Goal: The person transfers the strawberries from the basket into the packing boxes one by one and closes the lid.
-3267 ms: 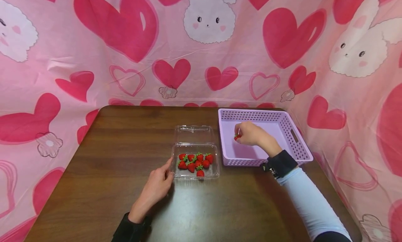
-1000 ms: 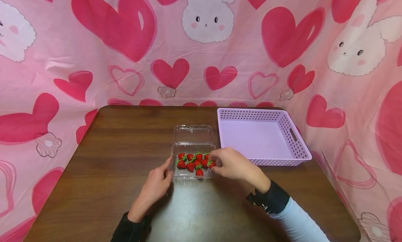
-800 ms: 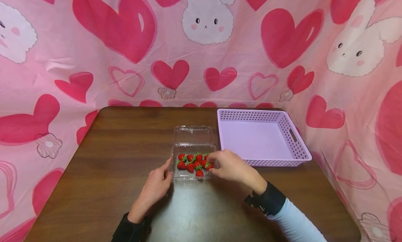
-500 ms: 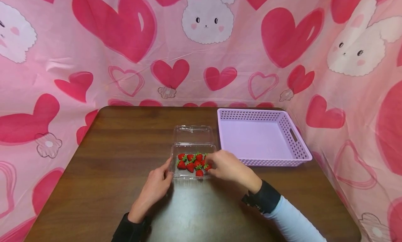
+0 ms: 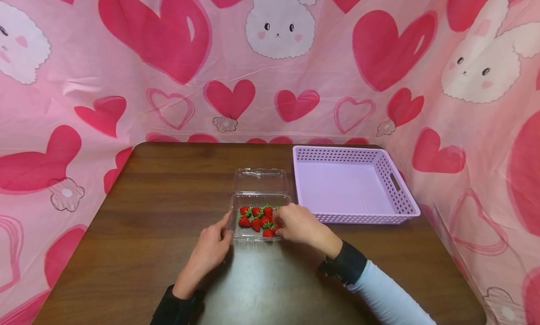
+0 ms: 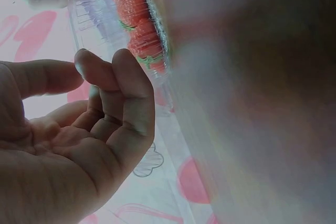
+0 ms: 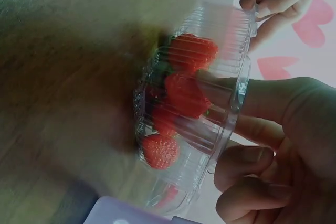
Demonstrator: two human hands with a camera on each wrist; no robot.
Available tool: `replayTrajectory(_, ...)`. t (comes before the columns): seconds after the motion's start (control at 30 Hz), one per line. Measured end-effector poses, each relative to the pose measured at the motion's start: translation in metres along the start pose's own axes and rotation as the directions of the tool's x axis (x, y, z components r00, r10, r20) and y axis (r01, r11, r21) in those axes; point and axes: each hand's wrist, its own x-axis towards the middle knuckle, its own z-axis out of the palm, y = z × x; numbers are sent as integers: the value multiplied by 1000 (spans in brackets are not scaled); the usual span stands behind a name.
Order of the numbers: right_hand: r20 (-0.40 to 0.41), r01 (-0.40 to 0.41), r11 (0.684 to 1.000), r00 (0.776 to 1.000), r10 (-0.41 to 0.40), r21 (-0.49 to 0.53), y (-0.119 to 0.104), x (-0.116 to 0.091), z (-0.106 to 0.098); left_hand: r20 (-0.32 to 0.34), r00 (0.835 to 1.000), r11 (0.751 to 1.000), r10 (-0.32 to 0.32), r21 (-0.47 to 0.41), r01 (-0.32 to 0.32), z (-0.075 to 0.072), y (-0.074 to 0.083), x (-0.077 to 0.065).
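Observation:
An open clear plastic clamshell container point(image 5: 261, 196) stands mid-table with several red, green-leaved strawberries point(image 5: 256, 224) in its base. At the container's left side, my left hand point(image 5: 211, 245) grips the rim between thumb and curled fingers, close up in the left wrist view. My right hand point(image 5: 301, 224) reaches over the right rim, thumb and finger down inside. Through the clear wall in the right wrist view, they pinch a strawberry point(image 7: 186, 95) among the others near the front. From the head view the right hand partly hides the container's right side.
A lilac perforated basket point(image 5: 350, 184) stands to the right, behind my right hand, close to the container. The container's lid point(image 5: 261, 180) lies open toward the back. A pink curtain point(image 5: 236, 48) with hearts and rabbits encloses the dark wooden table point(image 5: 177, 175).
My right hand has come from over the basket to the container with a strawberry, then lowered it and shifted it slightly toward the front. My left hand has stayed in place.

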Motion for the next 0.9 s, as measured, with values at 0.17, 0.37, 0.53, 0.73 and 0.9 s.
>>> replayTrajectory(0.17, -54, -10, 999, 998, 12, 36, 1, -4, 5, -3, 1000, 1000, 15, 6, -15, 0, -1, 1)
replayTrajectory(0.37, -285, 44, 991, 959, -7, 124, -1, -11, 9, 17, 999, 1000, 29, 1, -29, -6, -2, 3)
replayTrajectory(0.53, -406, 88, 971, 914, 10, 222, -4, -20, 18, 10, 999, 998, 44, 54, -44, -20, 2, 11)
replayTrajectory(0.73, -401, 14, 945, 908, 125, 328, -12, -34, 25, 23, 998, 995, 61, 83, -63, -39, 10, 27)
replayTrajectory(0.9, -371, -40, 920, 907, 197, 390, -22, -45, 20, 79, 996, 996, 37, 72, -42, -46, 13, 43)
